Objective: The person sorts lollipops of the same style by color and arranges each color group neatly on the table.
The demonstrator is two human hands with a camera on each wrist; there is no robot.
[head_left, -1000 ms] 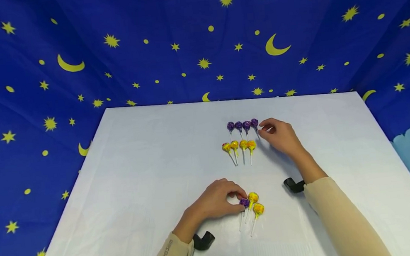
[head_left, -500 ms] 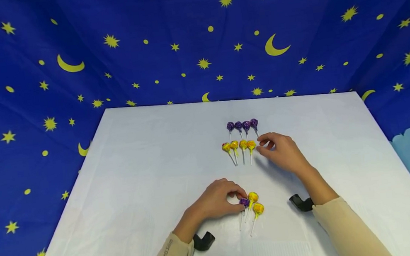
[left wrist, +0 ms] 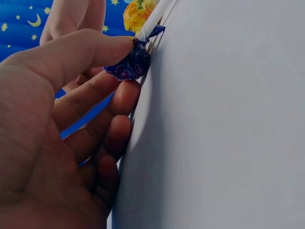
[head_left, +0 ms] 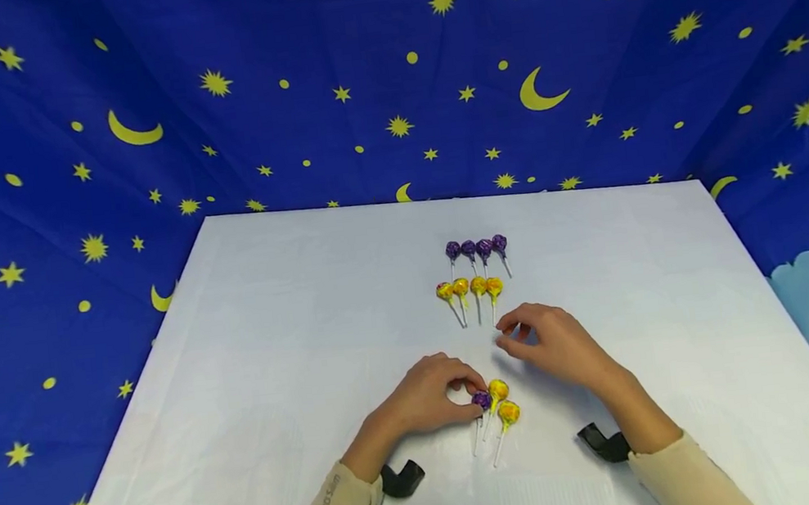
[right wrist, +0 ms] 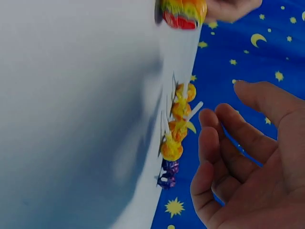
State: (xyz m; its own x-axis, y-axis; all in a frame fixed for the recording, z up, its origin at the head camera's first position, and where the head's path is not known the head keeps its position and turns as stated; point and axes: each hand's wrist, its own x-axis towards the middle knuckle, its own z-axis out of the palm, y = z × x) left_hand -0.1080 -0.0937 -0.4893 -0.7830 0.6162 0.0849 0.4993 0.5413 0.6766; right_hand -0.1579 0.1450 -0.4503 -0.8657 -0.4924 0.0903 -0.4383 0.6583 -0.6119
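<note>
At the near middle of the table, my left hand pinches a purple lollipop by its wrapped head between thumb and index finger. The left wrist view shows the thumb over that purple wrapper. Beside it lie two yellow lollipops, one farther and one nearer. My right hand hovers loosely curled with nothing in it, just right of and nearer than a row of yellow lollipops. Behind that row stands another of purple lollipops, heads pointing away, sticks toward me.
The white tabletop spreads around both hands. A blue cloth with yellow stars and moons hangs along its back and sides. Black wrist pieces, one by the left sleeve and one by the right sleeve, sit low over the table.
My right hand has come away from the rightmost purple lollipop of the back row and moved toward me, past the yellow row. The left hand keeps its pinch in the same place.
</note>
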